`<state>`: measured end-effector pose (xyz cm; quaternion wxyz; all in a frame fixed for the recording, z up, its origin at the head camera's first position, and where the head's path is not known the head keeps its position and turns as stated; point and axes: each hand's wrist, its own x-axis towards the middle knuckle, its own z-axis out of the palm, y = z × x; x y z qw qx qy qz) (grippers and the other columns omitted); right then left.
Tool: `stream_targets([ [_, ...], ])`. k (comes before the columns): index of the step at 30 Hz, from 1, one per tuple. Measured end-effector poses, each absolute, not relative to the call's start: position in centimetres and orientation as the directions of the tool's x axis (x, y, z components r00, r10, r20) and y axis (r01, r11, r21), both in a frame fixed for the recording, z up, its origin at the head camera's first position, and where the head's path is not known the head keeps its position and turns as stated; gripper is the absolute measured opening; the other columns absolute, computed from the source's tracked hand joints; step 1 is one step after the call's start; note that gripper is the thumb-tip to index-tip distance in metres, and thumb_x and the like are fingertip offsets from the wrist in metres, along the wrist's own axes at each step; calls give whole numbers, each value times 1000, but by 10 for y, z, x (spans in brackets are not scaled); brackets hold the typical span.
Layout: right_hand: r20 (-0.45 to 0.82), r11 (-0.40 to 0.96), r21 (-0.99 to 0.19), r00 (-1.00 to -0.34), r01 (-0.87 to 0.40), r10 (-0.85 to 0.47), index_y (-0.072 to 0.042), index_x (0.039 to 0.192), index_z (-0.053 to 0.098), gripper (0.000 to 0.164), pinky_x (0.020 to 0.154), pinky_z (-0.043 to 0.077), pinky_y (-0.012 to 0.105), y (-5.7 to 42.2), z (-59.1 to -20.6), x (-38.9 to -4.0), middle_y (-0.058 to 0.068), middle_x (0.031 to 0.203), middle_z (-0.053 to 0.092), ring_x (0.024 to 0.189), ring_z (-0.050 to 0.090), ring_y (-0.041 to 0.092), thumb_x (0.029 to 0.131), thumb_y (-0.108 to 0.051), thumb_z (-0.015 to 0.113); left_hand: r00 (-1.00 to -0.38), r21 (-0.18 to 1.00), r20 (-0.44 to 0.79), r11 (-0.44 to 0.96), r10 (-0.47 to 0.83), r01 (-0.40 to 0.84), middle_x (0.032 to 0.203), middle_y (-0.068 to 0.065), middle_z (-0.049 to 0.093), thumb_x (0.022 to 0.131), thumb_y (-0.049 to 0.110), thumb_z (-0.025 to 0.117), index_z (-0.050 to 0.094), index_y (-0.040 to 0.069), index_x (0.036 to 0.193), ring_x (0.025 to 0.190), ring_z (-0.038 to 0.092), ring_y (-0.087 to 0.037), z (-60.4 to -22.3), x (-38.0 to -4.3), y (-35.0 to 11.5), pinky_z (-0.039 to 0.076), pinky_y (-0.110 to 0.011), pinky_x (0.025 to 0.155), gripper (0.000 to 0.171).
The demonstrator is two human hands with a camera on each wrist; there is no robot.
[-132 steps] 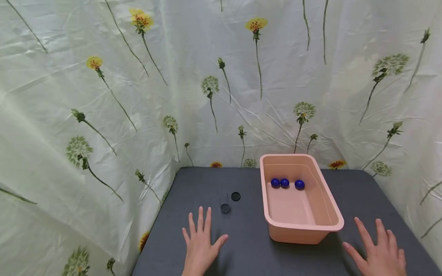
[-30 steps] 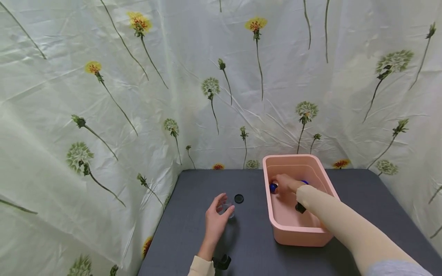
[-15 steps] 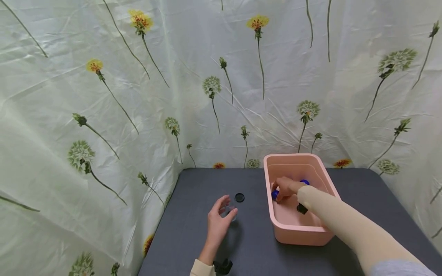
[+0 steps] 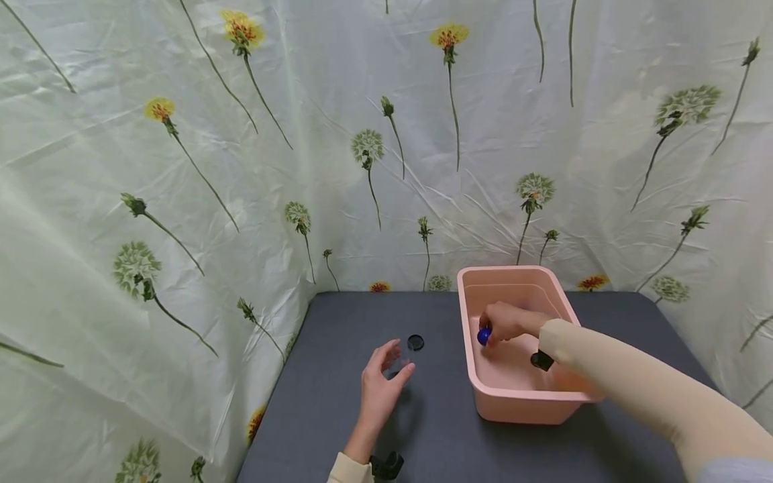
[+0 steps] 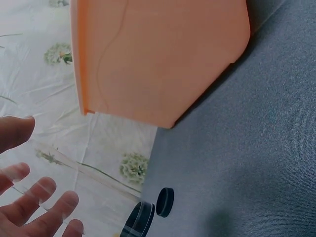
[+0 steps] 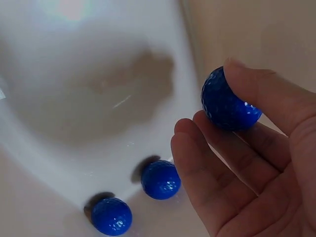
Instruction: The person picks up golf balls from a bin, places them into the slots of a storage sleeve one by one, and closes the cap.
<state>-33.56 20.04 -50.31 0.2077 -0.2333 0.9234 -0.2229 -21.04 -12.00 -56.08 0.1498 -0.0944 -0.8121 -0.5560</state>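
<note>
In the head view, my right hand [image 4: 507,320] reaches into the pink bin [image 4: 534,407] and pinches a dark blue golf ball [image 4: 484,336] between thumb and fingers. The right wrist view shows the ball's dimples, with a second golf ball [image 6: 161,179] and a third golf ball [image 6: 112,216] lying on the bin floor. My left hand [image 4: 376,392] curls round a clear tube [image 5: 106,197] left of the bin. The tube has a black end [image 5: 138,219] toward the table. Just beyond it lies a loose black round cap [image 4: 415,343].
A dark grey table [image 4: 338,335] lies under everything. Flower-printed white sheeting [image 4: 241,168] hangs behind it and along its left side. The bin's raised walls surround my right hand. Dark wrist cameras are strapped under both wrists.
Both hands were spread over the table at first. The left has moved to the tube and curled round it. The right has entered the bin and taken a golf ball, which has shifted slightly since.
</note>
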Motion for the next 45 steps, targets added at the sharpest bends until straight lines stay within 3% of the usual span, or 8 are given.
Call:
stream_targets([
  [12,-159,744,-481,-789,-463,-594,-13,97,74,30,71,53,31,207,-473,-320,-5,85,67,76,58,14,72,-14,90,-909,820,417,422,20,386,109,11,63,85,28,84,63,29,132,102,62,-10,-549,-213,-112,50,-51,88,52],
  [18,-96,725,-472,-788,-501,-608,-12,101,75,32,72,53,33,209,-458,-308,-6,90,68,79,58,14,73,-17,89,-908,812,419,436,25,387,109,8,65,84,32,84,64,24,130,100,63,-11,-544,-209,-108,50,-47,87,51],
  [24,-61,694,-560,-813,-452,-578,-10,113,73,41,77,57,35,207,-444,-293,-4,99,70,86,64,15,77,-22,89,-907,800,420,457,38,389,112,1,68,85,37,82,64,25,125,99,63,-12,-540,-203,-105,50,-42,86,46],
  [33,10,575,-731,-848,-368,-530,-15,115,72,37,72,58,29,195,-431,-264,0,102,70,88,67,20,82,-24,85,-879,749,469,490,83,446,102,7,66,81,35,86,70,20,124,92,60,-10,-534,-202,-100,52,-35,79,49],
  [36,26,534,-766,-847,-358,-530,-15,118,70,38,73,58,30,189,-432,-255,2,105,68,90,67,20,83,-21,84,-872,732,481,504,94,458,100,13,65,80,34,87,70,20,124,91,60,-9,-531,-199,-98,52,-34,78,49],
  [45,42,388,-862,-809,-326,-586,-19,125,67,45,86,57,35,171,-439,-231,5,121,63,105,68,23,83,-13,83,-856,700,475,501,206,509,99,6,68,83,40,83,68,24,130,87,59,-9,-523,-192,-92,51,-32,76,52],
])
